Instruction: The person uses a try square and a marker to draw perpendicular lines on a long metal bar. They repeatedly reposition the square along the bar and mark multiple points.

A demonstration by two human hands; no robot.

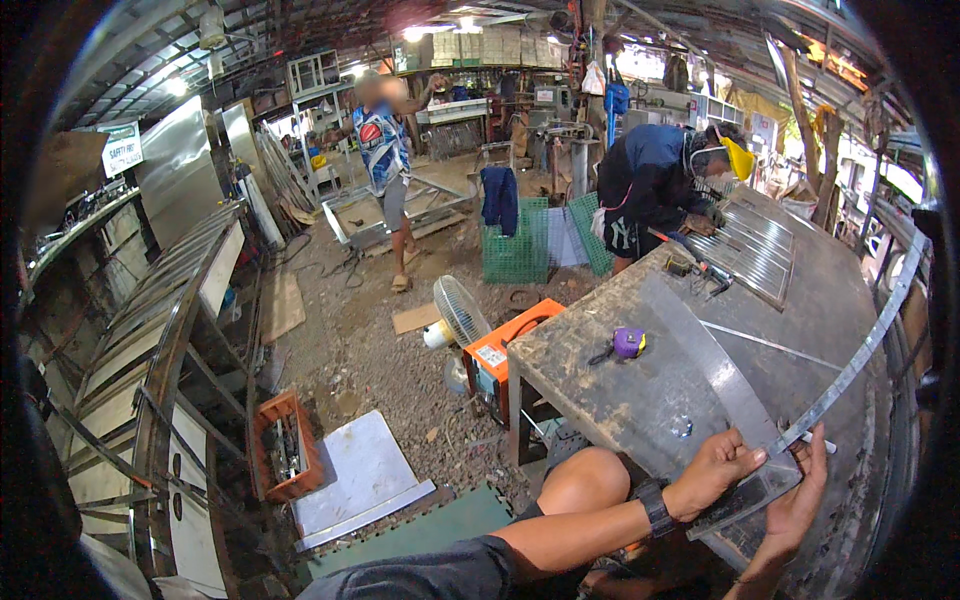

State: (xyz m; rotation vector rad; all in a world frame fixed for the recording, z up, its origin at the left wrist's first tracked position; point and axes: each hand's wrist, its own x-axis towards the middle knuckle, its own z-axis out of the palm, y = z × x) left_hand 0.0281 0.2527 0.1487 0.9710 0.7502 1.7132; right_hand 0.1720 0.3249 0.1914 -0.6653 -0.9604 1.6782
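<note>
At the near edge of a dark metal-topped table [600, 380], my left hand [715, 472], with a black watch [655, 506] on its wrist, pinches the near end of a long narrow metal strip [850, 375]. The strip runs away to the far right. Beneath my hands is a flat grey metal piece [745, 500]. My right hand [797, 495] grips that piece's right end, its fingers partly hidden. A small whitish stick [822, 440] shows by its fingertips. Beyond my left hand lies a wide flat metal strip [705, 345].
A purple tape measure [629, 343] and a thin rod [770, 345] lie on the table. Across it, a co-worker [660, 180] bends over a slatted metal panel [745, 245]. Another person [385, 150] stands farther left. An orange machine [510, 350], a fan [458, 312] and an orange crate [288, 445] stand on gravel.
</note>
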